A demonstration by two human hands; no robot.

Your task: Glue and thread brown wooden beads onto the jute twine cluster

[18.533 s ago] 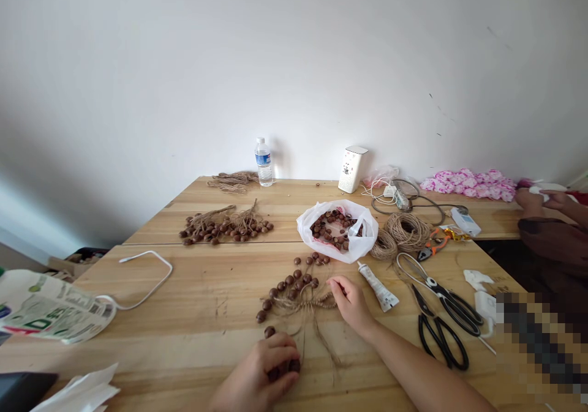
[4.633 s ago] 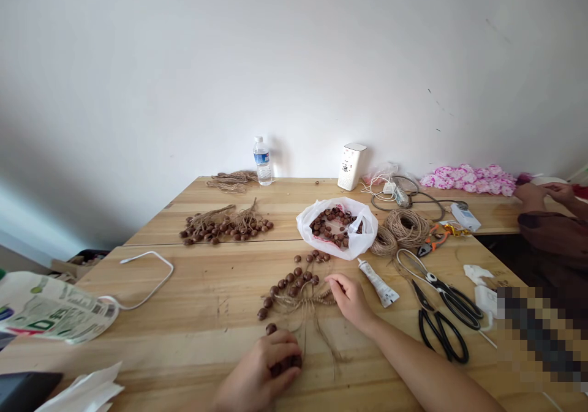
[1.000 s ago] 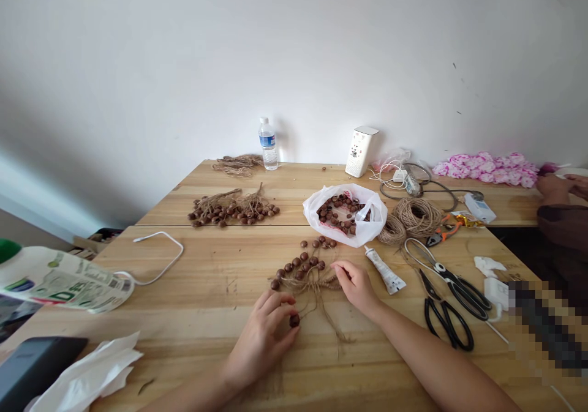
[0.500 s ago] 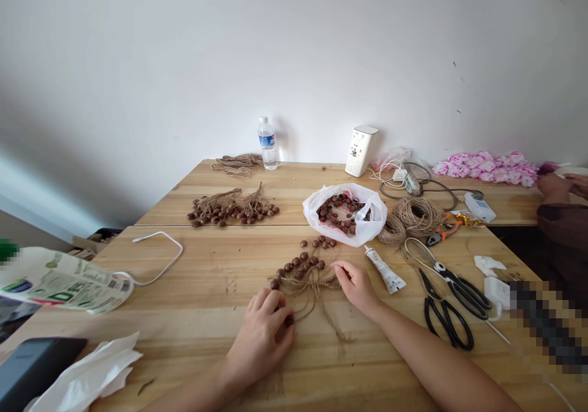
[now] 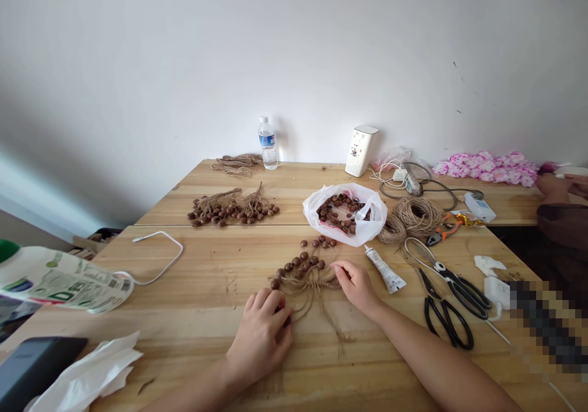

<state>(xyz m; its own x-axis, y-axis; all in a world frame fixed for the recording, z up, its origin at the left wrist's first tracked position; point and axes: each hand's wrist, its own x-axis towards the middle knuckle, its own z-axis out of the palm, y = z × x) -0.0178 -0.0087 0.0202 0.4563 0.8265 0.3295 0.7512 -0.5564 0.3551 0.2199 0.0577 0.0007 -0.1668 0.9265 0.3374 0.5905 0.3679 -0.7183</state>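
Observation:
A bundle of thin jute twine (image 5: 316, 284) with several round brown nuts (image 5: 299, 265) on its strands lies on the wooden table in front of me. My left hand (image 5: 263, 337) is closed at the bundle's near left, its fingers curled round a brown nut that shows only as a dark edge. A strand of twine runs from that hand to the bundle. On the other side, my right hand (image 5: 356, 284) pinches the twine at the bundle's right edge, the exact grip partly hidden. Behind the bundle, a white plastic bag (image 5: 373, 231) stands open with nuts and shells inside.
Twine balls (image 5: 418, 216), pliers (image 5: 443, 231), scissors (image 5: 463, 286), black-handled snips (image 5: 448, 323) and a glue tube (image 5: 386, 271) lie to the right. Finished-looking nut bunches (image 5: 232, 210) and a water bottle (image 5: 267, 146) are farther back. Another person's hand (image 5: 554, 187) is at far right.
My left hand has shifted very slightly, and less of the nut shows between its fingers. My right hand and the twine bundle stay almost where they were.

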